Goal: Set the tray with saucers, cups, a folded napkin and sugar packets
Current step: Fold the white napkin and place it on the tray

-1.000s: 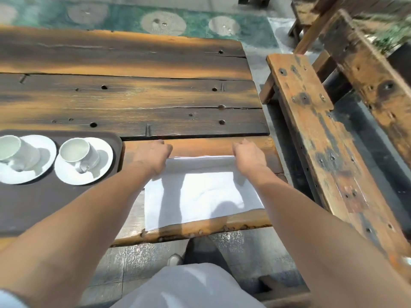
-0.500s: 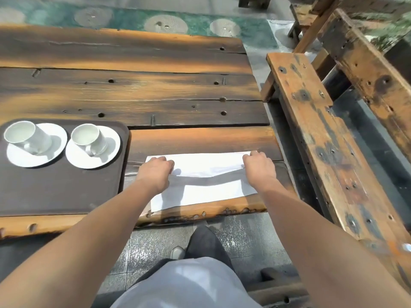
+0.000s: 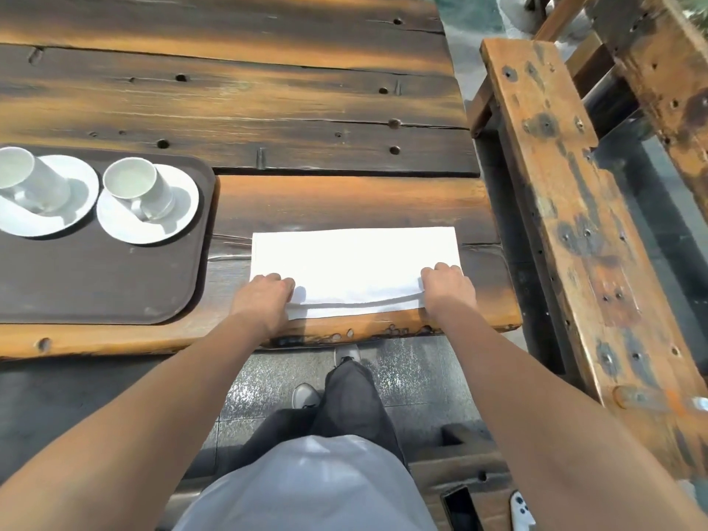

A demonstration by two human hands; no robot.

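Nearest the viewer are a pale shirt (image 3: 306,488), dark trousers (image 3: 352,400) and a grey shoe (image 3: 305,394) on the speckled stone floor (image 3: 413,373). Both forearms reach forward over the near edge of the wooden table (image 3: 268,109). The left hand (image 3: 264,300) and the right hand (image 3: 448,291) are set well apart, each at one near corner of the white napkin (image 3: 356,254). The fingers of each hand are curled over the near edge of the upper layer and grip it. The napkin lies flat on the table between and just beyond the hands, folded into a wide rectangle, with a lower layer showing as a strip along its near side. Its near edge sits close to the table's near rim. To the left of the left hand, beside the napkin but not touching it, a dark brown tray (image 3: 95,285) rests on the table. At the far part of the tray stand the first saucer (image 3: 180,212) with the first cup (image 3: 134,183) upright on it, and, farther left, the second saucer (image 3: 80,185) with the second cup (image 3: 23,174), partly cut by the frame edge. To the right of the right hand, apart from the table, a worn wooden bench (image 3: 567,208) runs away from the viewer.
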